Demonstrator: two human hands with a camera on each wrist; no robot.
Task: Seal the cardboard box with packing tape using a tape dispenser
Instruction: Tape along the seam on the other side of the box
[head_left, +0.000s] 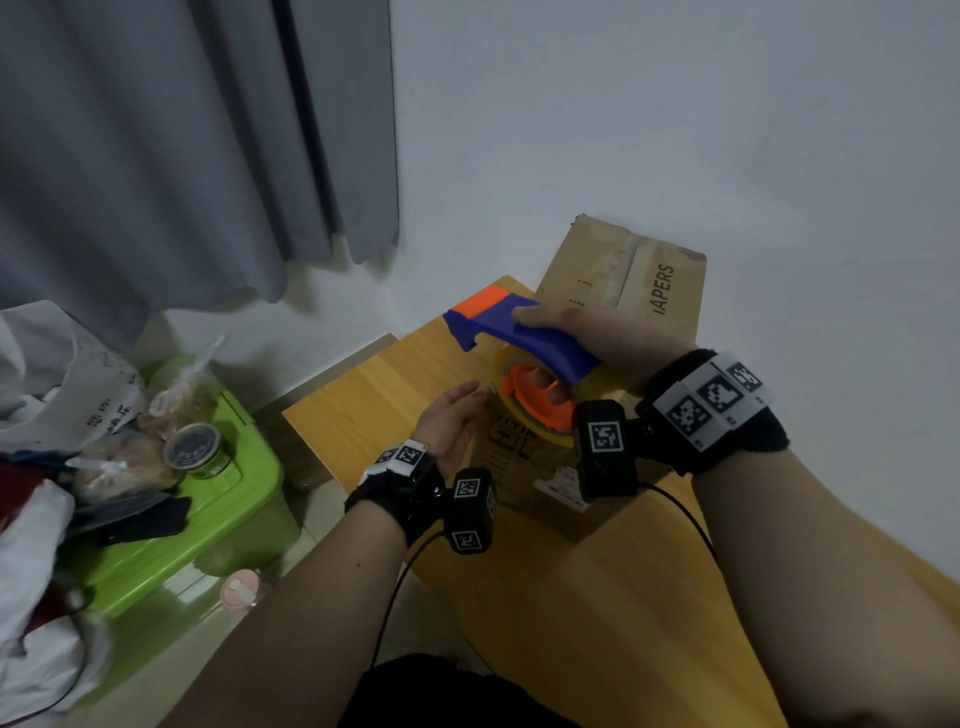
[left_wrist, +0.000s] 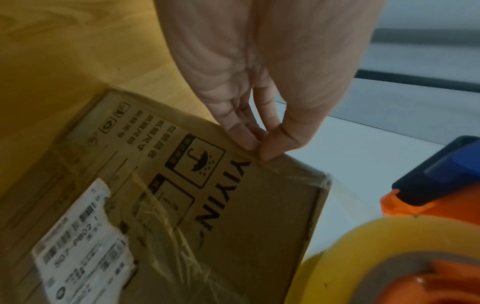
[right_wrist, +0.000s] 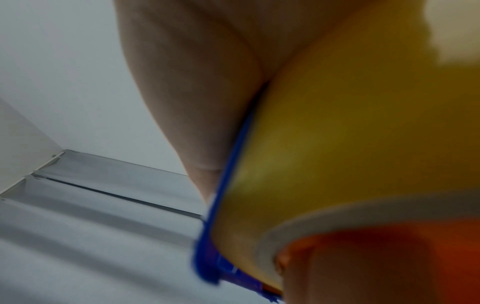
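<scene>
A small brown cardboard box (head_left: 524, 467) (left_wrist: 246, 216) with black print and a white label lies on the wooden table (head_left: 389, 395). My left hand (head_left: 457, 410) (left_wrist: 259, 144) pinches its far edge between thumb and fingertips, where a strip of clear tape starts. My right hand (head_left: 587, 332) (right_wrist: 194, 92) grips the handle of the blue and orange tape dispenser (head_left: 519, 332) (left_wrist: 441, 179), held just above the box. Its yellowish tape roll (head_left: 540, 431) (left_wrist: 363, 257) (right_wrist: 350, 144) hangs over the box's right part. Clear film stretches from the box corner toward the dispenser.
A flattened cardboard box (head_left: 623, 275) leans on the white wall behind the table. Left of the table stands a green bin (head_left: 234, 493) piled with bags and a tin (head_left: 195, 449). A grey curtain (head_left: 182, 130) hangs at the back left.
</scene>
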